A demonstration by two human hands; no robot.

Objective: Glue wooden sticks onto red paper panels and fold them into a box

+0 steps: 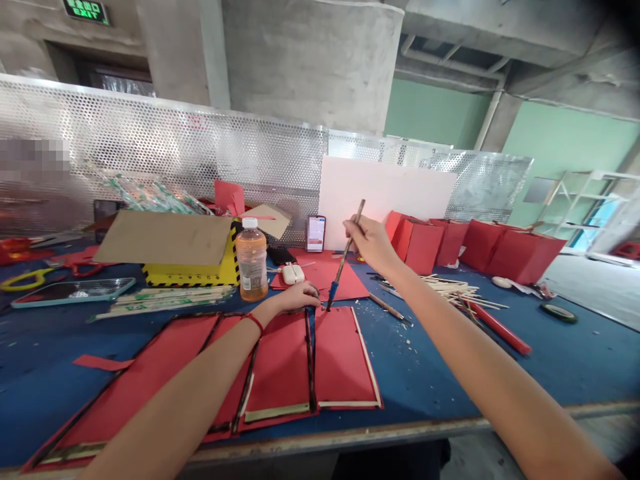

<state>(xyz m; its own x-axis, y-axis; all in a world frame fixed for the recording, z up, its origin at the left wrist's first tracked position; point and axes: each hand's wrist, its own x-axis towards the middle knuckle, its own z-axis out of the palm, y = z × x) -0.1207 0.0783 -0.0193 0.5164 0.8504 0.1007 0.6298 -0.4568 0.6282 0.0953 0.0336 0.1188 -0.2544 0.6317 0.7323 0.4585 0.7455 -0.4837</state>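
Head view, and here my right hand [367, 237] pinches the brush [345, 260], tip down at the top edge of the right-end panel [343, 360], while my left hand [300, 297] rests beside it, whether gripping anything I can't tell. Dark strips [309, 353] already line much of the red panels [280, 373] leftward, but this one's pale strips [350, 404], right and bottom, look undone to me; it lies flat, bright red, on the blue tabletop [425, 380] before me.
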